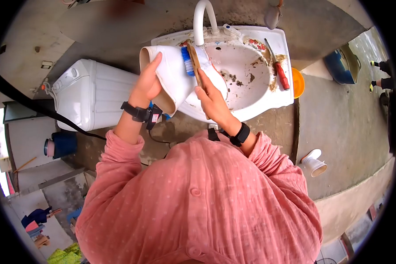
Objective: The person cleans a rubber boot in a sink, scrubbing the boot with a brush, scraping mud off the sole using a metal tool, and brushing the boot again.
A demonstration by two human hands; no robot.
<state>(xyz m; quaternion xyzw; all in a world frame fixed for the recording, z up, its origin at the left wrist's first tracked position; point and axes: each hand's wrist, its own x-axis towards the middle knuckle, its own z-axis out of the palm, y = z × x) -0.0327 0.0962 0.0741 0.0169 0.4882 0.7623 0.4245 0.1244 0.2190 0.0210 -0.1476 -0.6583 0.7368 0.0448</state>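
Observation:
A white boot (169,72) lies tilted over the left side of the sink, its wide opening toward the left. My left hand (148,81) holds the boot at its open end, thumb over the rim. My right hand (213,99) grips a wooden-handled brush (193,64), whose blue bristles rest against the boot's white side. Dark mud bits are scattered in the white sink (246,103). A screwdriver (280,72) with a red handle lies on the sink's right edge. The white faucet (199,22) curves above the boot.
A white washing machine (92,94) stands left of the sink. An orange basin (297,83) is partly under the sink's right edge. Another white boot (314,165) lies on the floor at right. A blue tub (341,66) and part of a person (385,83) are farther right.

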